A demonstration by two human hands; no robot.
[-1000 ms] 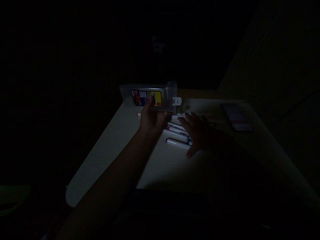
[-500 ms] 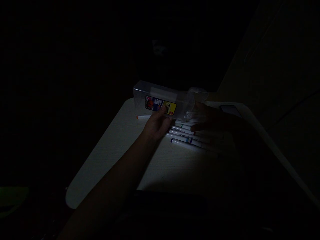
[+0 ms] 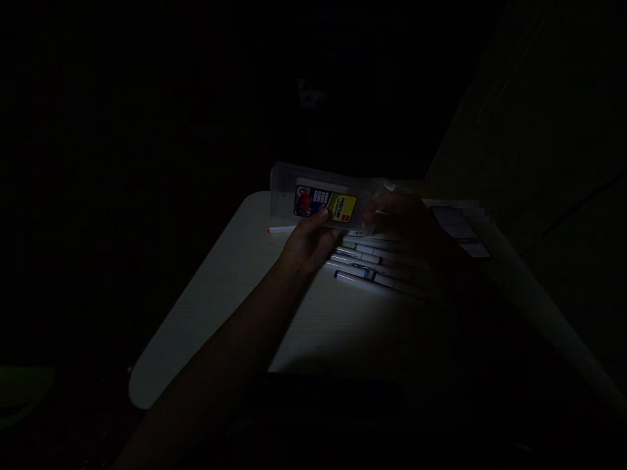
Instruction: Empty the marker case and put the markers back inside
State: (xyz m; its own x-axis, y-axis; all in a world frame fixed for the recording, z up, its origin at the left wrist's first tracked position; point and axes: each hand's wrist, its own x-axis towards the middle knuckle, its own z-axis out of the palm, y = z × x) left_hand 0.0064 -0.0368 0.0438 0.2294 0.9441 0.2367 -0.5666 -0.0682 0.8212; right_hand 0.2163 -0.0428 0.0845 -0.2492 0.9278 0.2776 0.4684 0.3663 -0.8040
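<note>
My left hand (image 3: 307, 247) is closed around the lower edge of a clear plastic marker case (image 3: 283, 192), its thumb across the printed label (image 3: 326, 203). The case lies sideways in the air, just above the table. At its right end, my right hand (image 3: 399, 214) has its fingers closed on the flexible clear flap (image 3: 383, 188); deep shadow hides part of that hand. Below the case, several white markers (image 3: 353, 279) with coloured ends lie side by side on the table. One marker with an orange end (image 3: 280, 229) sits apart, left of my left hand.
The pale tabletop (image 3: 210, 294) has rounded corners and is lit only in the middle. A phone (image 3: 460, 228) with a faintly lit screen lies near the right edge. Something green (image 3: 24, 391) shows at the lower left. The surroundings are very dark.
The case has shifted slightly right and turned its label more toward me. My right hand has risen from the markers to the case's end, and the flap stands out less. More of the phone shows.
</note>
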